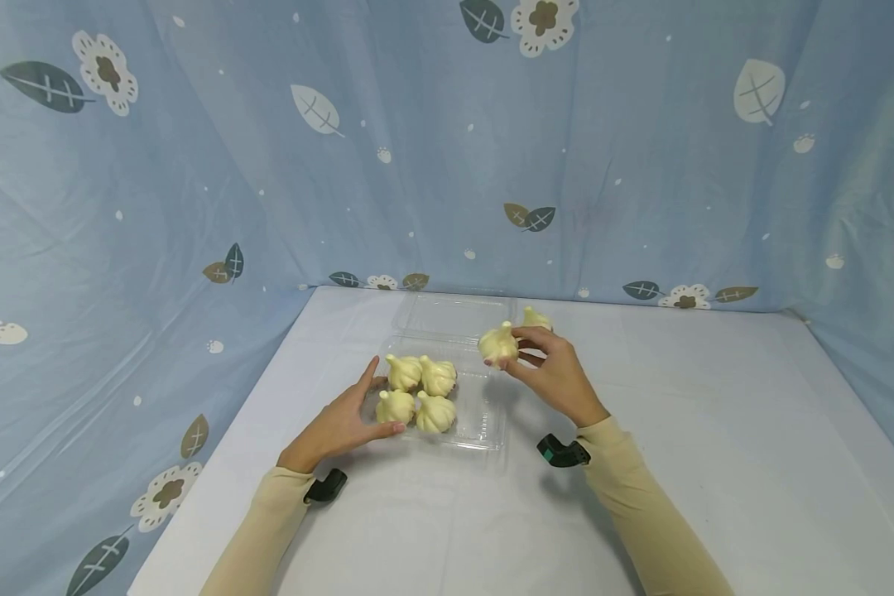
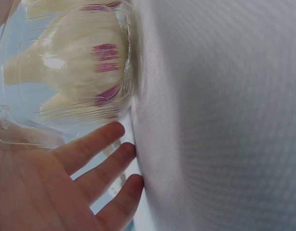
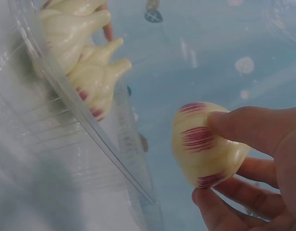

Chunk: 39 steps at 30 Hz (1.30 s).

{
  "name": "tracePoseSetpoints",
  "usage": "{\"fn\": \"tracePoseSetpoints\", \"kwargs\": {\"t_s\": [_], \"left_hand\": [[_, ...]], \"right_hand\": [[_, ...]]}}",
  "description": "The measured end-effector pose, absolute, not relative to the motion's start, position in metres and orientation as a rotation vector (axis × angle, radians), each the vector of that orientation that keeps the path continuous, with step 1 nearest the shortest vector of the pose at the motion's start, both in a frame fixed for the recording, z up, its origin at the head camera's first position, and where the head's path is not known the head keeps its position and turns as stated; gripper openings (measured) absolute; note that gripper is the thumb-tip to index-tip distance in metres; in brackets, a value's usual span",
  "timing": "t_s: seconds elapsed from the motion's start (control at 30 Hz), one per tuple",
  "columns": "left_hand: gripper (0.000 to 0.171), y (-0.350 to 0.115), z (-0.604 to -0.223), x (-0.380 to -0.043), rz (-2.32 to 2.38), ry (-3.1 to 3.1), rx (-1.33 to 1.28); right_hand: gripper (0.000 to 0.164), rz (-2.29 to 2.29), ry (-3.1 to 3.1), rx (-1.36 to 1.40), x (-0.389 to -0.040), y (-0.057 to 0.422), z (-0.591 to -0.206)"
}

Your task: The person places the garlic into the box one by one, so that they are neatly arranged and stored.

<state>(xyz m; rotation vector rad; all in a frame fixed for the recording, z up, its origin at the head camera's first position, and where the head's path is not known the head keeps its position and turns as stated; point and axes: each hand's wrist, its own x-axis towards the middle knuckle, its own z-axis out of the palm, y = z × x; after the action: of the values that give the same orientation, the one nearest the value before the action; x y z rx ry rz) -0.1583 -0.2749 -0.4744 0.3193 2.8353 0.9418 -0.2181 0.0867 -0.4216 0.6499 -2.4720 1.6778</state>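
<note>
A clear plastic clamshell box (image 1: 483,406) lies open on the table, with several pale garlic bulbs (image 1: 396,408) grouped in its left half, stems up. My left hand (image 1: 346,424) rests at the box's left side, thumb along the front edge. In the left wrist view its straight fingers (image 2: 92,147) lie beside the clear wall, through which a bulb with purple streaks shows. Above the box's right back part, my right hand (image 1: 555,374) pinches a garlic bulb (image 3: 196,144) between thumb and fingers. One further bulb (image 1: 535,318) is partly hidden behind that hand.
The box's hinged lid (image 1: 454,316) lies folded back toward the curtain. A white cloth covers the table (image 1: 715,430). Blue patterned curtain (image 1: 417,165) closes off the back and sides. Each wrist bears a black device (image 1: 562,451).
</note>
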Motion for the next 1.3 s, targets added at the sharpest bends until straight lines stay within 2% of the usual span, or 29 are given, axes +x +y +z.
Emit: {"fn": "tracePoseSetpoints", "kwargs": {"t_s": [1.3], "left_hand": [[0.125,-0.275,-0.472,-0.157,0.946,2.828,0.306]], "right_hand": [[0.045,1.615,-2.505,0.711,-0.219,0.072,-0.423]]}}
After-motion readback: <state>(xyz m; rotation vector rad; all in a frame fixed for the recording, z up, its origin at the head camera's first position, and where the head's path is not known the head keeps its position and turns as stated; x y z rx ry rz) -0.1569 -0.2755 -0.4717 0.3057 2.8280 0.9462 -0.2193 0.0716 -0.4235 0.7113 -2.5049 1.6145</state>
